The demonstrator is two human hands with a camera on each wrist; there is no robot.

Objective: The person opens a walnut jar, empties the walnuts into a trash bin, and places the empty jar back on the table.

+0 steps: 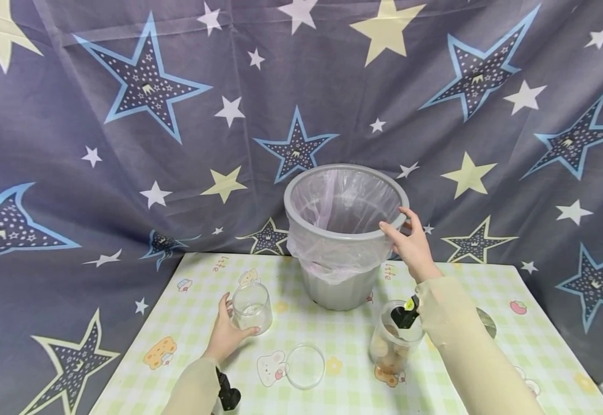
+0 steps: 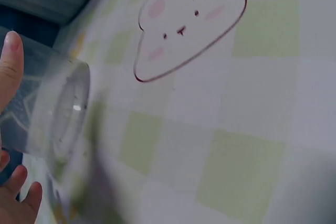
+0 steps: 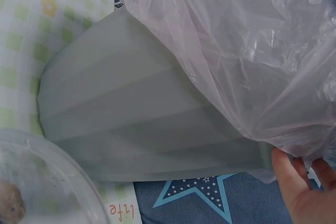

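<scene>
My left hand (image 1: 227, 335) holds a clear, bare-looking jar (image 1: 257, 304) at the left of the table, its thumb and fingers round the side. In the left wrist view the jar (image 2: 67, 111) lies between the thumb and the other fingers. A grey trash can (image 1: 340, 291) stands at the back middle, lined with a pinkish see-through bag (image 1: 327, 259) folded over its rim. My right hand (image 1: 413, 245) grips that rim at the right, thumb toward the front. The right wrist view shows its fingers (image 3: 287, 174) at the can's edge over the bag.
Below my right forearm stands a clear jar (image 1: 379, 349) with several brownish round pieces inside. A clear round lid (image 1: 305, 387) lies flat at the front middle. A greenish round object (image 1: 489, 324) is partly hidden by the right sleeve. A star-patterned curtain (image 1: 260, 69) hangs behind the table.
</scene>
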